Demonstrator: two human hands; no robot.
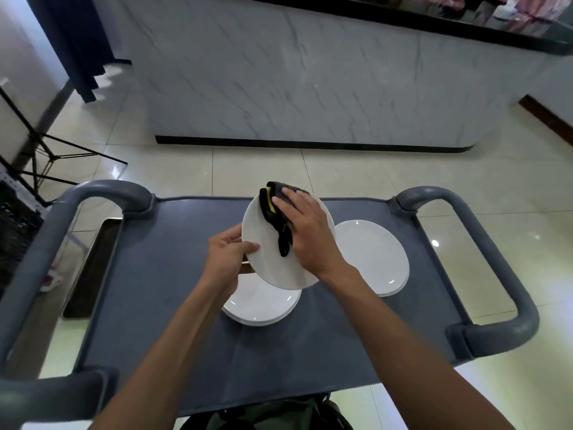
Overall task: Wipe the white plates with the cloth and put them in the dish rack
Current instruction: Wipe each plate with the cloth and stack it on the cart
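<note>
A: Colour check, and the held plate (269, 243) is plain glossy white, no pattern at all.

B: Same for the plate on the right (375, 259) and the near plate (263, 308), both pure white with small bright glints.

A: The cloth (277, 209) is black, with a strip of bright yellow showing at its fold.

B: Underneath, the cart's surface (173, 274) is a flat slate blue-grey, and its handles (496, 259) are a matching grey.

A: Behind, the counter front (310, 72) is white marble with thin grey veins, edged by a black base strip.

B: And the floor (341, 172) is pale cream tile, glossy, crossed by fine grout lines.
</note>
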